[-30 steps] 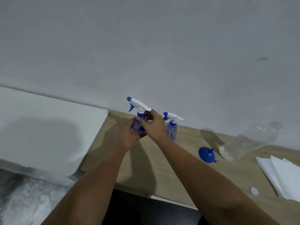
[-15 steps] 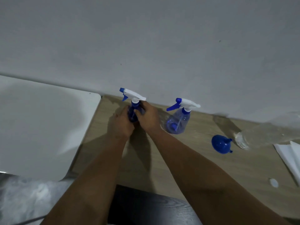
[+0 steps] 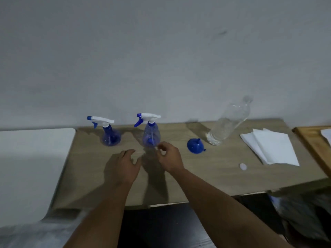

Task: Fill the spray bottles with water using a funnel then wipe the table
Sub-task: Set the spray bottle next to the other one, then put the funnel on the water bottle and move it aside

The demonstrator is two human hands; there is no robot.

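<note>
Spray bottles (image 3: 151,130) (both upright) beyond empty hands (image 3: 123,167).

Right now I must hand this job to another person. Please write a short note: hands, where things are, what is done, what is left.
Left hand and right hand: both empty, over the table, in front of the spray bottles.
Left bottle and right bottle stand capped near the wall; how full they are is unclear.
Funnel lies beside the clear bottle, whose cap is off. Tissues lie at right.
Left: check fill, then wipe the table.
</note>
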